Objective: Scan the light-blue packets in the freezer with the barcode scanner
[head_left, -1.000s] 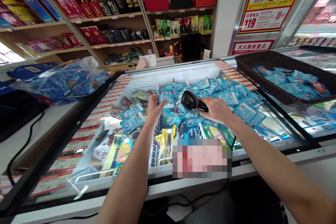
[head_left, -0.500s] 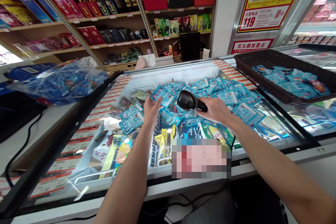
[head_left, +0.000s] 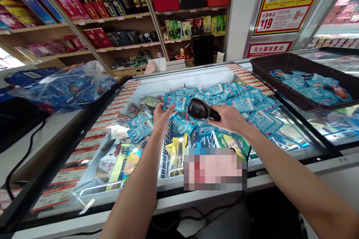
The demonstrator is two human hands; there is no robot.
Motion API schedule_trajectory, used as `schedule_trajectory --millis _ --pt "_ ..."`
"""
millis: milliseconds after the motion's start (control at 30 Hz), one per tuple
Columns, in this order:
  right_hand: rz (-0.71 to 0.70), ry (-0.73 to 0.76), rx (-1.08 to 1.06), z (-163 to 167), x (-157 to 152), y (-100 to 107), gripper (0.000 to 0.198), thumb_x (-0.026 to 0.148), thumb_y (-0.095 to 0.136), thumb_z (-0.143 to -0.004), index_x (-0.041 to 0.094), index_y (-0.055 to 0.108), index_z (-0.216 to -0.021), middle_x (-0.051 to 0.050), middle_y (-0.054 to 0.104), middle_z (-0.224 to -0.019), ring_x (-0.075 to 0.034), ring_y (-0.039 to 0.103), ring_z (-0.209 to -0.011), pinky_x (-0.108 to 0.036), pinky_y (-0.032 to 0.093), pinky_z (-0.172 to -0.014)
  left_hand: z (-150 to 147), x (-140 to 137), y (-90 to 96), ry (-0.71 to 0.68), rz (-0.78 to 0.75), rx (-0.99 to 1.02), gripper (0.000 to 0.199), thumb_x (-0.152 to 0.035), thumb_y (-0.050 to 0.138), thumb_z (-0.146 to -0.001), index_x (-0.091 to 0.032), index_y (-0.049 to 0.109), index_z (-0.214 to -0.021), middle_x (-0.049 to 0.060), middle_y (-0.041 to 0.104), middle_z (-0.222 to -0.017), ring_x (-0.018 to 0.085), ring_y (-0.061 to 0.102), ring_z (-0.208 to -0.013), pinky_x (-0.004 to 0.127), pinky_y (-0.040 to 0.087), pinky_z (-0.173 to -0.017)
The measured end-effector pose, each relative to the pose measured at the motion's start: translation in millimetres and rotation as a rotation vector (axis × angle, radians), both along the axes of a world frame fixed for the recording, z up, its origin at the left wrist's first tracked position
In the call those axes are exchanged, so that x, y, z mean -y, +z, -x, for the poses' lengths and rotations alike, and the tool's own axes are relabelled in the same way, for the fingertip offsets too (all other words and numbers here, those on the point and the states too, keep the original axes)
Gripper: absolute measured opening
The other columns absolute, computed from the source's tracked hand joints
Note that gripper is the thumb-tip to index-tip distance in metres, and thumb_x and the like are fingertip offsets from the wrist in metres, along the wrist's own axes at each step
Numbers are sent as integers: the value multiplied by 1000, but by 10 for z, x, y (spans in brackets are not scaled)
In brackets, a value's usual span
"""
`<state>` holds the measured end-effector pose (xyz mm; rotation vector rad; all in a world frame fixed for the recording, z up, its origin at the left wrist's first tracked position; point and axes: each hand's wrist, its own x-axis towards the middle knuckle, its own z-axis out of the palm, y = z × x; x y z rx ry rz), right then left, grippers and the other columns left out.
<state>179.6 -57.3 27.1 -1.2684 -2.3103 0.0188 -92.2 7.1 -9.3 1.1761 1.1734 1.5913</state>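
Note:
Between thumb and fingers, my left hand (head_left: 162, 117) pinches a blue snack packet (head_left: 174, 102), its barcode side turned up. My right hand (head_left: 228, 118) is wrapped round the handle of a black barcode scanner (head_left: 198, 109). The scanner's head points left, close beside the packet. Beneath both hands, many loose blue packets (head_left: 241, 104) lie spread over the glass top of a chest freezer (head_left: 92, 145). A smaller group of the same packets (head_left: 141, 126) lies left of the main heap, near my left wrist.
At the right, a brown woven basket (head_left: 280, 78) holds more blue packets. A clear plastic bag (head_left: 70, 86) full of blue packets sits on the left counter. Stocked shelves (head_left: 123, 16) stand behind the freezer. A black cable (head_left: 28, 138) hangs at the left.
My left hand has levelled the packet and brought it slightly up, so its barcode shows more squarely. The scanner has shifted a little left and down.

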Motion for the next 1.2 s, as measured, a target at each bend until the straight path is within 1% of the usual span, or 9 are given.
schedule_trajectory --millis 267,633,900,1067,1200 --pt "-11 -2 -21 2 -17 -14 31 41 56 -82 20 58 -105 -5 69 -92 -20 62 -80 -28 36 -64 -11 23 14 -9 14 -53 42 -38 78 -58 -17 49 -80 -3 59 -77 10 62 -71 33 57 -73" --pt "-25 5 32 6 -6 -29 33 40 57 -82 20 58 -108 -6 70 -95 -21 62 -81 -29 37 -64 -13 22 2 -21 25 -74 44 -38 78 -57 -17 47 -80 -5 56 -73 8 58 -66 31 57 -72" --pt "-21 16 29 4 0 -24 33 39 58 -82 19 58 -108 -6 70 -95 -20 62 -80 -28 37 -63 -6 17 -15 -29 20 -76 43 -37 79 -57 -18 46 -78 -6 52 -69 6 55 -62 30 57 -69" --pt "-30 35 18 2 -12 -34 30 37 57 -82 20 59 -106 -5 69 -95 -20 62 -80 -28 36 -63 -8 21 -7 -26 31 -82 44 -38 79 -55 -18 47 -78 -6 53 -71 7 56 -64 30 57 -70" --pt "-30 37 22 -2 -15 -42 33 39 57 -82 19 58 -108 -6 69 -95 -20 62 -81 -29 36 -63 -14 22 -1 -33 36 -86 44 -38 79 -55 -18 47 -78 -5 55 -72 8 57 -66 33 57 -72"
